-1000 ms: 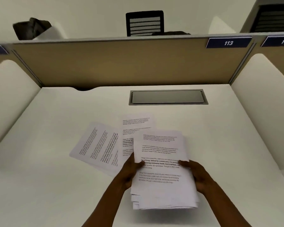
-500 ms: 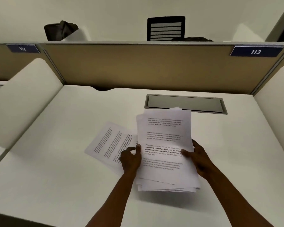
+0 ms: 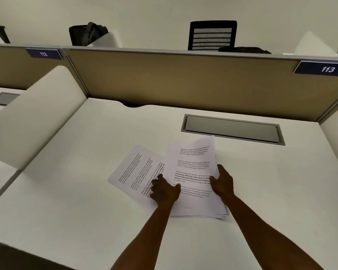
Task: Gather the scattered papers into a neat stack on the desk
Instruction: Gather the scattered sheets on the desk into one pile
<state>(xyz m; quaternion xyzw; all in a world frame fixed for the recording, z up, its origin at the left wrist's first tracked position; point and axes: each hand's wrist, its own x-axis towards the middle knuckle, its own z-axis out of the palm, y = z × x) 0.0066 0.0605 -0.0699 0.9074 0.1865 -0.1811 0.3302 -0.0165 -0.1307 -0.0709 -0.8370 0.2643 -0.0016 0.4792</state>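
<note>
The right hand [image 3: 221, 185] holds the right edge of the stack of white printed paper sheets [image 3: 195, 176], its grip closed on it. The left hand [image 3: 164, 189] rests with loosely bent fingers on a separate white printed sheet [image 3: 135, 170], which lies partly under the stack. Both are on the white tabletop [image 3: 76, 182], near a grey rectangular cable hatch [image 3: 231, 129].

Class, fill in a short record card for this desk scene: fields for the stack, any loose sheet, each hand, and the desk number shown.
stack: printed papers, edges uneven, lying on the desk
loose sheet: one angled page left of the stack, partly under it
left hand: rests on the loose sheet at the stack's left edge
right hand: holds the stack's right edge
desk number: sign 113
</note>
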